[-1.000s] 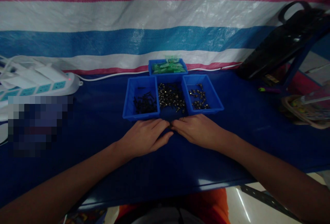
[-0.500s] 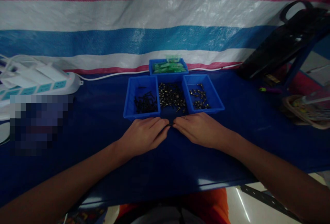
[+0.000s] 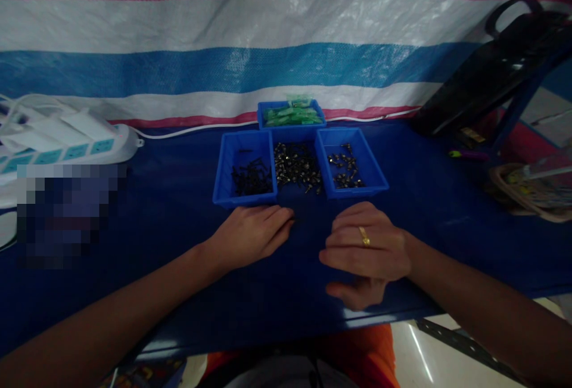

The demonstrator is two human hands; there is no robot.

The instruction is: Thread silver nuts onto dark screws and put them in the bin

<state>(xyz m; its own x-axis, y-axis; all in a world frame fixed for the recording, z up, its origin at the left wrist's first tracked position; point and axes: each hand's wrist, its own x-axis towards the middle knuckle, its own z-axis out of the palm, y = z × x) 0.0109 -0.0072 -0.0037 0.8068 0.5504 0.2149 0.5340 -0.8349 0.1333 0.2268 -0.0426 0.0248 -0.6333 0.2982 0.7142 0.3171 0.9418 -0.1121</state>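
My left hand [image 3: 254,233] rests on the blue table just in front of the left blue bin [image 3: 220,179], its thumb and fingers pinched. A faint dark tip shows at the fingertips, too small to name. My right hand [image 3: 369,251], with a gold ring, hovers in front of the right blue bin [image 3: 373,164]. Its fingers are loosely curled, the thumb is apart from them, and nothing shows between. Small black parts [image 3: 252,179] lie in the left bin, and brass-coloured metal pieces [image 3: 348,164] in the right one. A mixed pile of small dark and metal parts [image 3: 297,164] sits between the bins.
Behind the pile, another blue bin [image 3: 261,115] holds green packets [image 3: 292,115]. A white power strip [image 3: 120,143] with plugs stands at left. At right are a black bottle [image 3: 487,72], a purple-green pen [image 3: 469,154] and a basket [image 3: 531,200]. A striped sheet [image 3: 286,24] hangs behind.
My right hand has moved away from the left fingertips, to the right and nearer the table's front edge, and its thumb has parted from the fingers. My left hand has stayed in place.
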